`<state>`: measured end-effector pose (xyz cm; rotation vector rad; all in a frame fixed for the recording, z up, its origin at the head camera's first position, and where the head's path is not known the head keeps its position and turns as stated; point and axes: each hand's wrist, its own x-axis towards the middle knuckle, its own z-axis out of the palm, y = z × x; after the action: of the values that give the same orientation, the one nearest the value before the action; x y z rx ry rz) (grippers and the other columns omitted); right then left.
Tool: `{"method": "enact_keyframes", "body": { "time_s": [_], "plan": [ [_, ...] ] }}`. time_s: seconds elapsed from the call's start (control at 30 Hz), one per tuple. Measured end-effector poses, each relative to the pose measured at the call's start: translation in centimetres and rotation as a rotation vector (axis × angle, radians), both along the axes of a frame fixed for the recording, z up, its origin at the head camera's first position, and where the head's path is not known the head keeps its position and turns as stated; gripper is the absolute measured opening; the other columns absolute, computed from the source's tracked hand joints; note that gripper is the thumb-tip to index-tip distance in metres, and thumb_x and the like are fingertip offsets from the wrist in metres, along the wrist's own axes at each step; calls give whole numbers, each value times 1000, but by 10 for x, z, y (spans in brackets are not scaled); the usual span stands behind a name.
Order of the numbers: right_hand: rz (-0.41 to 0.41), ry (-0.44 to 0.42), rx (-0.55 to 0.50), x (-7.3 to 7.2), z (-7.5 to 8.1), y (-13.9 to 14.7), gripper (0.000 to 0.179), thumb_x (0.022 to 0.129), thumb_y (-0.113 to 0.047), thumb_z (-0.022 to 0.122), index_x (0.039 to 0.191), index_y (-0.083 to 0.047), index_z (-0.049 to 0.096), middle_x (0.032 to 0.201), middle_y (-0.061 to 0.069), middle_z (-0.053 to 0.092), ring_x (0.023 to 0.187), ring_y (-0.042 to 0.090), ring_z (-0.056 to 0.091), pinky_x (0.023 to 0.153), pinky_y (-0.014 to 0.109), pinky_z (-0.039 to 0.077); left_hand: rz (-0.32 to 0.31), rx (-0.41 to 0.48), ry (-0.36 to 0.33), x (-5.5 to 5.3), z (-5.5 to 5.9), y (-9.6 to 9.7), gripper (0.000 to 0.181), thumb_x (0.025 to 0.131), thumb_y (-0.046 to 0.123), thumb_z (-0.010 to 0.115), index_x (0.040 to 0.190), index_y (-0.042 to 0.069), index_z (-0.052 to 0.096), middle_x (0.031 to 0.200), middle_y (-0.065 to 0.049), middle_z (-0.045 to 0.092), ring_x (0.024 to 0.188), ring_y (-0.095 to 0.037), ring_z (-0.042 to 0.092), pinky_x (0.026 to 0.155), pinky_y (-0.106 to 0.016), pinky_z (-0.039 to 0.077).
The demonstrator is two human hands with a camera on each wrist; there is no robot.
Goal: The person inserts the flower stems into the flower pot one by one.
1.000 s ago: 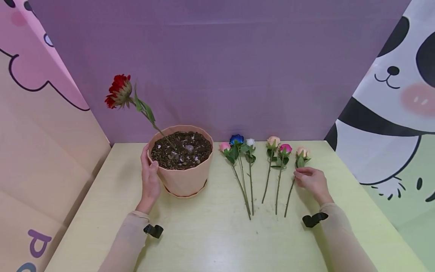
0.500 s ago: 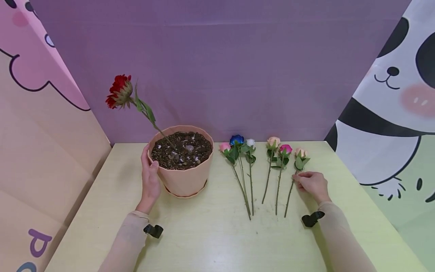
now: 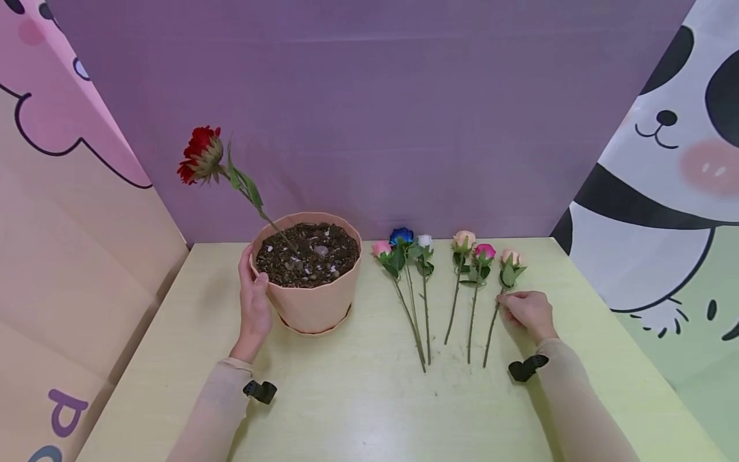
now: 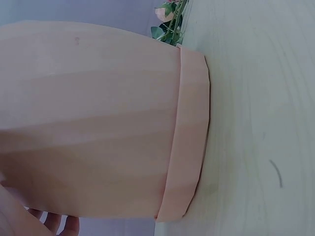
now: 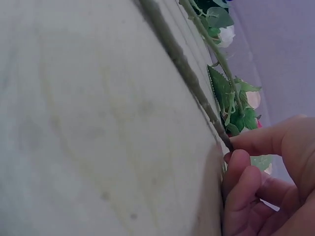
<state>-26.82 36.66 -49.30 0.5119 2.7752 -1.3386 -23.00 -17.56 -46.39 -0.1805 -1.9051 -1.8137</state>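
My left hand (image 3: 255, 314) holds the left side of a pink flowerpot (image 3: 312, 307), thumb on the near wall and fingers reaching round the far side. Dark soil (image 3: 306, 269) fills the pot, and a red flower (image 3: 201, 156) stands tilted to the left in it. On the right, my right hand (image 3: 528, 312) pinches the stem of a pale peach rose (image 3: 511, 260) just below its leaves. The stem's lower part (image 5: 182, 61) runs along the table in the right wrist view. Beside it lie a hot pink rose (image 3: 485, 252) and another peach rose (image 3: 464, 240).
Nearer the pot lie a light pink rose (image 3: 382, 249), a blue rose (image 3: 401, 236) and a white rose (image 3: 424, 242), stems toward me. A purple backdrop (image 3: 369, 128) rises behind the table (image 3: 369, 417); printed panels flank both sides.
My right hand has slid slightly down the peach rose's stem, leaving its leaves in fuller view. The left hand and the pot have stayed in place.
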Motion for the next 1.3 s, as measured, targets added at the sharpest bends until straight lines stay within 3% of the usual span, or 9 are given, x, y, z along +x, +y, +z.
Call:
{"method": "enact_keyframes", "body": {
  "time_s": [0.27,0.4,0.6,0.77,0.87,1.07,1.3],
  "plan": [
    [-28,-29,-153,-2,-1,2,53,100,-31,63,135,8,64,75,-13,68,63,6,63,57,27,51,-6,7,-27,0,-1,-1,71,104,38,36,170,20,18,180,-5,9,167,-29,5,132,-64,5],
    [-35,-34,-223,-2,1,2,53,101,-32,62,137,7,63,71,-14,67,61,4,61,58,24,51,-4,3,-39,0,1,-1,71,103,35,35,170,19,18,180,-5,9,167,-30,7,133,-62,6],
    [25,32,-433,-2,7,-3,55,107,-34,61,148,3,54,87,-26,75,74,-5,70,63,17,55,5,11,-24,1,1,-2,71,103,35,37,170,18,19,180,-6,12,166,-30,9,132,-62,8],
    [35,100,-587,-3,17,-11,31,105,-31,66,131,-14,64,95,-24,78,82,-3,74,69,16,58,3,31,-6,0,0,-3,71,104,37,39,170,18,20,180,-6,13,166,-28,8,133,-60,7],
    [31,134,-666,-1,25,-17,21,105,-26,68,124,-21,63,98,-21,79,83,-2,74,71,17,60,2,34,-1,-1,0,-2,70,104,37,39,169,17,21,179,-6,13,166,-27,7,133,-60,6],
    [71,194,-737,3,35,-22,19,103,-21,70,121,-23,63,100,-20,79,89,0,75,76,19,61,-12,43,-11,-1,2,0,71,103,33,37,169,16,19,179,-6,12,166,-28,8,133,-59,6],
    [97,281,-885,9,59,-22,19,102,-18,71,120,-22,65,103,-15,81,92,3,78,76,20,62,-7,22,-9,-1,1,0,70,104,34,37,170,18,19,179,-7,14,166,-29,9,133,-59,6]
  ]
}}
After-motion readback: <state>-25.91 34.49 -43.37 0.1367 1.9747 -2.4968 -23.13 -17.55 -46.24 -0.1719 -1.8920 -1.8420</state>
